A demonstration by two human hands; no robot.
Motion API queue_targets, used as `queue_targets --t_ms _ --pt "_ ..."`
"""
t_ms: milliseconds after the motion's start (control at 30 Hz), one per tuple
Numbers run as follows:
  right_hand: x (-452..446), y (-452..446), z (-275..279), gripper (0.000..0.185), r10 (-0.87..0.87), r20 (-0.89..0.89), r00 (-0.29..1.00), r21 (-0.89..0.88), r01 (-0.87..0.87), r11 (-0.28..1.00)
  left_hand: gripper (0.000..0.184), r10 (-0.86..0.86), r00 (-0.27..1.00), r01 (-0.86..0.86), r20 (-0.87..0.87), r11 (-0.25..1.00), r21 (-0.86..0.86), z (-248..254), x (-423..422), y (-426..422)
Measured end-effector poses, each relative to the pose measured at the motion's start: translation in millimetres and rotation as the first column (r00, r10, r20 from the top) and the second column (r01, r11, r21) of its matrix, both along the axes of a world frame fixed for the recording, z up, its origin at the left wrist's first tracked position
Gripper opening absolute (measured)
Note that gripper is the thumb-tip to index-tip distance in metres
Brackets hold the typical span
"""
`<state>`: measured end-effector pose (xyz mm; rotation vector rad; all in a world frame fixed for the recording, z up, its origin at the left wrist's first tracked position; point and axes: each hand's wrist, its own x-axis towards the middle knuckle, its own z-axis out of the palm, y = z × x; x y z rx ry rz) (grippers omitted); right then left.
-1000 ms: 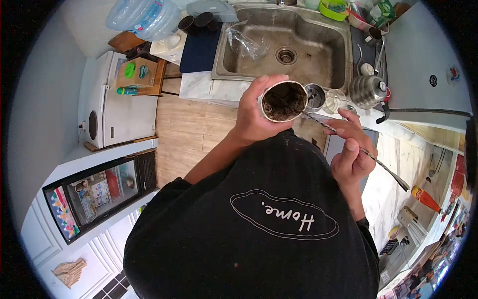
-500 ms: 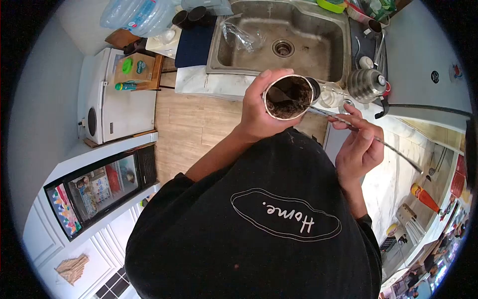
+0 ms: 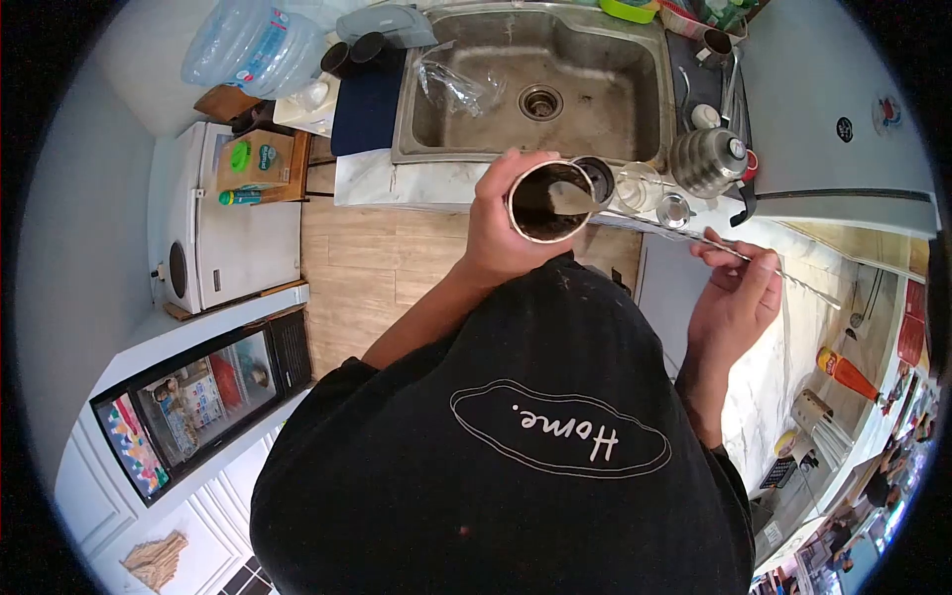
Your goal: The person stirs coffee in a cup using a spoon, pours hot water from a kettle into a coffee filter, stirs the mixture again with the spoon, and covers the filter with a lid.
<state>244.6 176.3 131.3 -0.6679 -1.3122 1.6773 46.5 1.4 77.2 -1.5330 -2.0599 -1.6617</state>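
My left hand (image 3: pixel 501 223) is wrapped round a cup (image 3: pixel 545 234) with a pale rim, its mouth tilted up toward me. Dark, crumbly stuff like coffee grounds coats the inside. In my right hand (image 3: pixel 739 297), thumb and fingers pinch the twisted shaft of a long bar spoon (image 3: pixel 674 233). The spoon's bowl lies over the cup's mouth at the right-hand side. Just beyond the cup, on the counter edge, are a round black container (image 3: pixel 597 177), a clear glass vessel (image 3: pixel 640 188) and a small shiny metal-and-glass piece (image 3: pixel 674 210).
A steel sink (image 3: pixel 615 129) with a crumpled clear plastic bag (image 3: pixel 461 89) is ahead. A gooseneck kettle (image 3: pixel 708 161) stands to its right. Large water bottles (image 3: pixel 248 50), two black cups (image 3: pixel 352 55) and a dark mat (image 3: pixel 367 114) are at left.
My right hand has moved right and slightly down, drawing the spoon's bowl up from the grounds to the cup's mouth. The cup has shifted a little left.
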Motion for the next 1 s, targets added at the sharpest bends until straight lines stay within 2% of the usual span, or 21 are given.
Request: queue_targets --t_ms 33,200,333,467,500,600,633,767,867,967,1000 --pt "5.5 4.8 1.0 0.035 -0.032 -0.012 0.999 0.011 0.033 0.999 0.122 0.024 0.999 -0.024 0.034 1.000 0.012 -4.4 0.4 -0.5" --pt "24.0 27.7 5.1 0.034 -0.129 -0.017 0.992 0.091 0.130 0.987 0.114 0.196 0.954 -0.164 0.227 0.975 -0.151 -17.2 -2.1 -9.8" --pt "8.3 26.3 -4.4 0.032 -0.172 0.129 0.977 0.023 0.170 0.985 0.111 0.265 0.929 -0.221 0.260 0.957 -0.185 -25.3 -5.4 -12.5" --pt "-3.8 21.0 -32.9 0.030 -0.071 0.232 0.970 0.044 0.062 0.997 0.111 0.259 0.924 -0.219 0.282 0.961 -0.168 -23.9 -10.9 -11.2" --pt "-8.4 17.8 -37.7 0.031 -0.060 0.227 0.972 0.074 0.044 0.996 0.111 0.256 0.923 -0.217 0.287 0.963 -0.163 -23.7 -11.9 -10.7" --pt "-17.5 13.3 -48.0 0.033 -0.078 0.387 0.919 0.250 -0.023 0.968 0.113 0.235 0.932 -0.201 0.276 0.969 -0.146 -24.2 -14.0 -9.5" --pt "-16.5 13.9 -50.7 0.032 -0.045 0.432 0.901 0.341 -0.117 0.933 0.114 0.234 0.937 -0.200 0.260 0.968 -0.149 -24.0 -13.9 -10.0" --pt "-18.2 9.4 -51.5 0.031 0.060 0.487 0.871 0.389 -0.278 0.878 0.116 0.215 0.949 -0.179 0.232 0.970 -0.165 -26.3 -12.8 -11.6" --pt "-17.6 6.2 -42.3 0.033 0.013 0.461 0.887 0.384 -0.213 0.898 0.114 0.202 0.949 -0.170 0.244 0.975 -0.146 -24.8 -13.8 -9.5" --pt "-14.3 5.9 -31.9 0.034 -0.070 0.290 0.954 0.321 -0.028 0.947 0.116 0.164 0.943 -0.128 0.290 0.982 -0.140 -23.9 -14.9 -6.0" --pt "-14.5 8.2 -25.7 0.034 -0.071 0.182 0.981 0.306 0.013 0.952 0.118 0.148 0.939 -0.108 0.310 0.984 -0.143 -23.5 -15.2 -5.2"
